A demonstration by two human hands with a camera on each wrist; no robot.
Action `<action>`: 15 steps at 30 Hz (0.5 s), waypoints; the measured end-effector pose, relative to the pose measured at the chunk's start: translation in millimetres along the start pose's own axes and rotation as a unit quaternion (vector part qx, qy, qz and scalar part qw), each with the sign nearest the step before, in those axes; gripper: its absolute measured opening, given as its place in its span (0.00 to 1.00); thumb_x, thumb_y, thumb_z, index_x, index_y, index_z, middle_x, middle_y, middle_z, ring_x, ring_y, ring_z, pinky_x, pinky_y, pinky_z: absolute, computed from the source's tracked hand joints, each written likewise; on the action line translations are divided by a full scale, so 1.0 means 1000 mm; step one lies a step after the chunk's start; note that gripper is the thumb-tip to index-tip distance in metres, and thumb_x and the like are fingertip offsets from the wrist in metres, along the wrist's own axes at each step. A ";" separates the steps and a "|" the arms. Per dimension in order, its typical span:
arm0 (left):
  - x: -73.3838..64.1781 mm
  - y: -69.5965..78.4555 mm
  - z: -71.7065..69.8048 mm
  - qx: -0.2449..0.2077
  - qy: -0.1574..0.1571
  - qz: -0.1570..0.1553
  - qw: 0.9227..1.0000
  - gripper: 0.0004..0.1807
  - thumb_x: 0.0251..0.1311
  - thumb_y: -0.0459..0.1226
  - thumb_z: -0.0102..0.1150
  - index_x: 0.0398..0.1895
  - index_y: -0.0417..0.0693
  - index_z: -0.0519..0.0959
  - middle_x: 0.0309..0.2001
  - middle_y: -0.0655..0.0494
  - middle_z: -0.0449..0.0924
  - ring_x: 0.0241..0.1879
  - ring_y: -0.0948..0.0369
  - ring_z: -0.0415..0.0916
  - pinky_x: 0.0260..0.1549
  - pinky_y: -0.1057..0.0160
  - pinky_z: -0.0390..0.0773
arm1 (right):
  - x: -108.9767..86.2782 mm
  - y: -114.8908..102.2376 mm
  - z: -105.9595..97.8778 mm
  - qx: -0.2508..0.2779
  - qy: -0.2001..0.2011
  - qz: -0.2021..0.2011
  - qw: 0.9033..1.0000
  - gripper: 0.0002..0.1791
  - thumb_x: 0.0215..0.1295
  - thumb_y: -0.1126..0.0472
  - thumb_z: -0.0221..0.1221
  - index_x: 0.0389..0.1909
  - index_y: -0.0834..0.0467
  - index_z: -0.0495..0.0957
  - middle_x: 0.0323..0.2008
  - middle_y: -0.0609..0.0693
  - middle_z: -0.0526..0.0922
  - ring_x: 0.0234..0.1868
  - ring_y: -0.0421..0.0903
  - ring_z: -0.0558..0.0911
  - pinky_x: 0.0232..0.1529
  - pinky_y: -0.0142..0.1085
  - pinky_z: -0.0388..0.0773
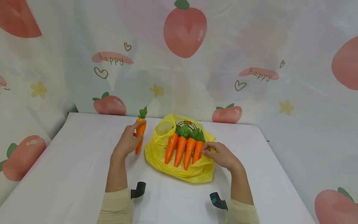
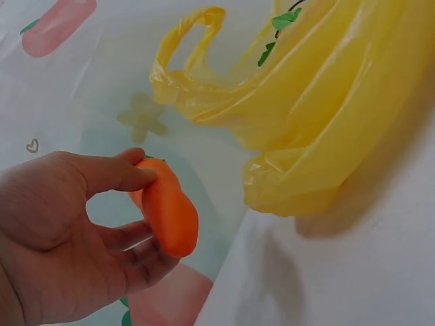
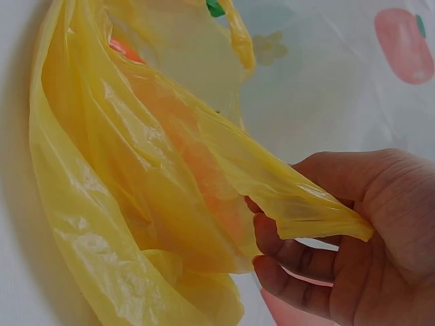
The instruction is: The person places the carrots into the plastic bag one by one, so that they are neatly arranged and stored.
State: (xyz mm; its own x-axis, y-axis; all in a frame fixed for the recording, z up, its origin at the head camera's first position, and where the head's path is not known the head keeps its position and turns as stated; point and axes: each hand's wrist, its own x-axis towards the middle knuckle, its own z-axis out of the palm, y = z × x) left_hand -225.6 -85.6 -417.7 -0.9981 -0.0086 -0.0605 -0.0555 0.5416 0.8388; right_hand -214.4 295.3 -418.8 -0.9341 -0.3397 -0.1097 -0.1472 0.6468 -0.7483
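Note:
My left hand holds an orange carrot with a leafy green top, to the left of a yellow plastic bag. In the left wrist view, thumb and fingers pinch the carrot from both sides. Several more carrots lie side by side in the spread bag, their leaves toward the back. My right hand grips the bag's right edge beside the rightmost carrot. In the right wrist view, a fold of the yellow bag runs between the right thumb and curled fingers.
A white-covered table lies under everything. Behind it hangs a curtain printed with fruit and flowers. Black curved pieces, one on the left sleeve and one on the right sleeve, stick out over the table.

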 end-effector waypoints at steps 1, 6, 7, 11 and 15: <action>0.000 0.001 0.000 -0.001 0.000 0.000 1.000 0.31 0.74 0.30 0.52 0.77 0.62 0.67 0.64 0.39 0.63 0.56 0.43 0.67 0.50 0.48 0.76 | 0.000 0.000 0.000 0.000 0.001 0.001 1.000 0.06 0.75 0.62 0.58 0.42 0.58 0.83 0.37 0.51 0.79 0.45 0.53 0.74 0.46 0.43 0.75; -0.003 0.006 -0.001 -0.006 0.004 0.008 1.000 0.32 0.73 0.30 0.53 0.77 0.62 0.67 0.66 0.40 0.62 0.58 0.43 0.66 0.51 0.47 0.76 | 0.000 0.000 0.000 -0.001 0.001 0.003 1.000 0.06 0.75 0.62 0.58 0.42 0.58 0.83 0.37 0.51 0.79 0.46 0.53 0.74 0.46 0.44 0.75; -0.004 0.007 -0.001 -0.007 0.005 0.011 1.000 0.32 0.73 0.30 0.53 0.77 0.62 0.67 0.66 0.40 0.62 0.57 0.43 0.66 0.51 0.47 0.76 | 0.000 -0.001 0.000 -0.002 0.001 0.004 1.000 0.06 0.75 0.62 0.58 0.42 0.58 0.83 0.37 0.51 0.79 0.46 0.53 0.74 0.46 0.43 0.75; -0.006 0.012 -0.001 -0.006 0.006 0.026 1.000 0.31 0.74 0.30 0.53 0.76 0.62 0.68 0.66 0.41 0.62 0.57 0.44 0.66 0.50 0.49 0.78 | 0.000 -0.001 0.000 0.000 -0.001 0.004 1.000 0.06 0.75 0.62 0.58 0.43 0.59 0.83 0.38 0.51 0.80 0.45 0.53 0.74 0.46 0.43 0.75; -0.009 0.017 -0.001 -0.009 0.004 0.042 0.999 0.31 0.74 0.30 0.53 0.76 0.63 0.68 0.65 0.41 0.63 0.57 0.44 0.66 0.48 0.49 0.78 | 0.000 -0.001 0.000 0.001 0.000 0.006 1.000 0.07 0.75 0.62 0.58 0.43 0.59 0.83 0.38 0.51 0.80 0.45 0.52 0.74 0.46 0.43 0.75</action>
State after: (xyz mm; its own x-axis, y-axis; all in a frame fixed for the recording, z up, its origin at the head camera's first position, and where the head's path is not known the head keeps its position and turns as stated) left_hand -217.4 -77.1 -401.8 -0.9994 0.0304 0.0152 0.0289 0.5259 0.8500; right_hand -213.9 294.4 -417.9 -0.9356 -0.3325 -0.1188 -0.1357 0.6492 -0.7484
